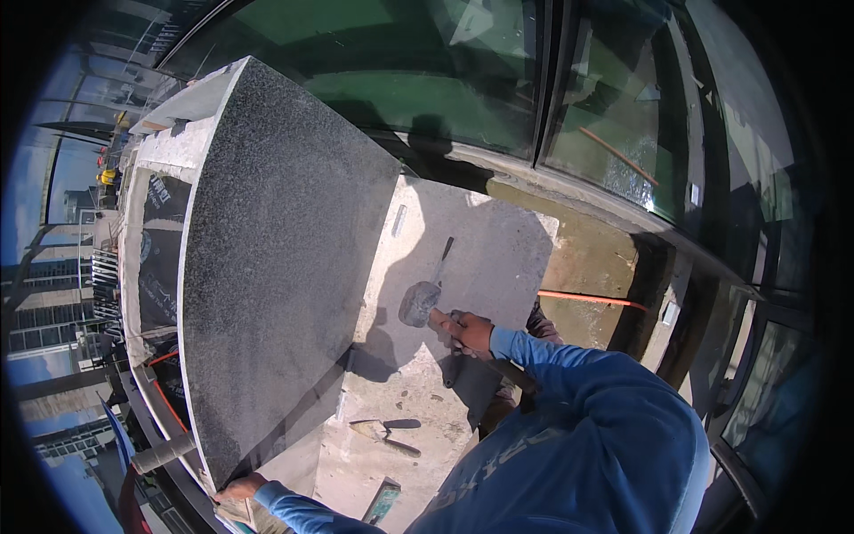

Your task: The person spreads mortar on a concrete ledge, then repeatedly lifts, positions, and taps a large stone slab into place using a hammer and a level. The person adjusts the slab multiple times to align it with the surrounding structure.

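In my right hand (470, 334) is the wooden handle of a rubber mallet (419, 304), its grey head pointing left over the pale slab. My fingers are wrapped round the handle. A large speckled dark-grey granite slab (276, 249) stands on the left, tilted in this view. At its lower corner, my left hand (240, 488) grips the edge; part of the fingers is hidden. The mallet head is apart from the granite face, and its shadow lies on the pale surface.
A pointed trowel (384, 433) and a green level-like tool (382, 500) lie on the pale stone surface (427, 392). Beyond the mallet is a thin dark-handled tool (446, 256). Glass panes (427, 80) border the far side, near an orange cable (592, 297).
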